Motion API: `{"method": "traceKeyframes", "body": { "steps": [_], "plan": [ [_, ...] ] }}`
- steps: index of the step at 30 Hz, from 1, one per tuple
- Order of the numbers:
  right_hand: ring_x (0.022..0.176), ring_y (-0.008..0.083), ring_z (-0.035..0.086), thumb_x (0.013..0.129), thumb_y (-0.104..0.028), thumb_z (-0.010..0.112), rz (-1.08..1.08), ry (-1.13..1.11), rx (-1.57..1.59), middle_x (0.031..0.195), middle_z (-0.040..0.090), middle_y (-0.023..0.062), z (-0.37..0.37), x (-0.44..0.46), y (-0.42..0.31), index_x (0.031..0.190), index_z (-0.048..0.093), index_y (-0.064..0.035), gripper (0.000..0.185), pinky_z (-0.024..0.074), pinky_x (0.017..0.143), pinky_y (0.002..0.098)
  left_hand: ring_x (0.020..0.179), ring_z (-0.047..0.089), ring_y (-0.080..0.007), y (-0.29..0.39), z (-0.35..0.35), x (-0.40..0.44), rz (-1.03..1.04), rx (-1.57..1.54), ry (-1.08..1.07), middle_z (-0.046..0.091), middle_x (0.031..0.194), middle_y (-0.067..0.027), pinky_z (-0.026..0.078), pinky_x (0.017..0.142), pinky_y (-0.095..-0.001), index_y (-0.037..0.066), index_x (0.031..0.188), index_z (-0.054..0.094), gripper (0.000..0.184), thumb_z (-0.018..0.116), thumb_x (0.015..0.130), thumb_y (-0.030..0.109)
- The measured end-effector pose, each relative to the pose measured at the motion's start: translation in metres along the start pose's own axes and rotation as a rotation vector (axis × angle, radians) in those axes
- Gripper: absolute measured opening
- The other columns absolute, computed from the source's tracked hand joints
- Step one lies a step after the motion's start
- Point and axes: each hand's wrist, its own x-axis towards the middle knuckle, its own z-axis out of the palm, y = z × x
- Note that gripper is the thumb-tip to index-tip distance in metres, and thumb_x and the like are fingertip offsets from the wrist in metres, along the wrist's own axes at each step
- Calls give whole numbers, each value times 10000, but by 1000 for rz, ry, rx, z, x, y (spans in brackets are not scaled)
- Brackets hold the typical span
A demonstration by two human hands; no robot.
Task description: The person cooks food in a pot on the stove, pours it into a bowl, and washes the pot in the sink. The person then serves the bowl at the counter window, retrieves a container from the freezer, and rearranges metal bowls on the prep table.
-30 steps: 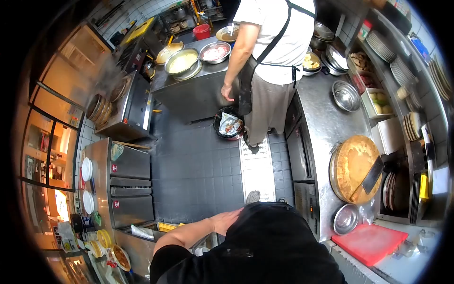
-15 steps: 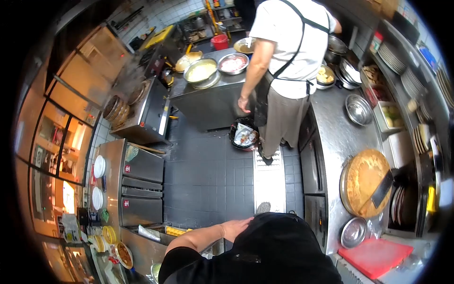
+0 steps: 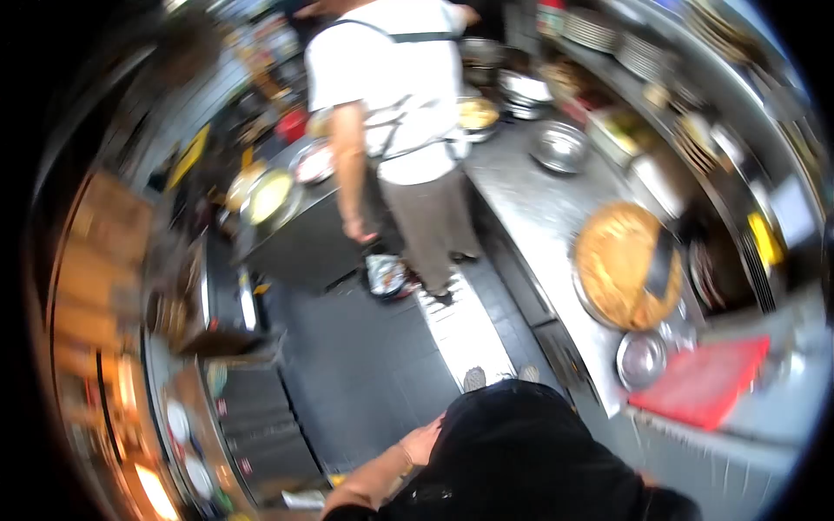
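Note:
My left hand (image 3: 424,441) rests against the front of my black clothing (image 3: 512,451), its fingers stretched out and partly hidden at the cloth's edge. It appears to hold nothing. My right hand does not show. Ahead stands a co-worker (image 3: 400,95) in a white shirt and dark apron straps, back turned, one bare arm hanging beside a black-lined bin (image 3: 387,276) with crumpled wrapping in it. To my right, a round wooden chopping board (image 3: 612,260) carries a cleaver (image 3: 660,265) on the steel counter (image 3: 530,217).
A red cutting board (image 3: 708,382) and a metal bowl (image 3: 641,359) lie at the right counter's near end. Another steel bowl (image 3: 559,146) sits farther back, below shelves of stacked plates (image 3: 643,56). Steel cabinets (image 3: 261,425) line the left. A pale floor strip (image 3: 465,326) crosses the dark tiles.
My view has swung to the right, so the co-worker, bin and counters appear farther left. Both of my shoes now show. My left hand stays against my clothing.

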Motion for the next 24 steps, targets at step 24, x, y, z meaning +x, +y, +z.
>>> {"method": "traceKeyframes", "body": {
  "steps": [24],
  "plan": [
    [967, 243, 644, 983, -356, 496, 158, 126, 294, 1026, 702, 151, -3, -29, 92, 1081, 697, 30, 445, 485, 876, 411, 1361, 447, -383, 21, -48, 45, -414, -407, -300, 381, 1529, -248, 397, 1123, -409, 15, 1514, 302, 581, 445, 986, 212]
  ]
}}
